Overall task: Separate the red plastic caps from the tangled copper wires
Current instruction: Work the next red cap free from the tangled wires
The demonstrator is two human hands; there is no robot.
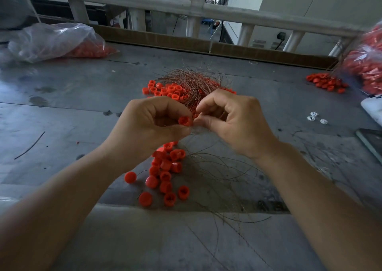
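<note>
My left hand (148,123) pinches a red plastic cap (185,121) between thumb and fingers above the grey table (72,105). My right hand (231,121) faces it, fingertips pinching thin copper wire (197,115) right beside the cap. A tangled bundle of copper wires (192,82) lies behind the hands among several red caps (165,89). Below the hands lies a second cluster of loose red caps (165,173), with loose wire strands (223,173) spreading to its right.
A clear plastic bag (55,41) with red caps lies at the back left. Another bag of caps (365,63) sits at the right edge, a small pile of caps (324,82) in front of it. Small white parts (316,117) and a dark flat object (372,142) lie on the right.
</note>
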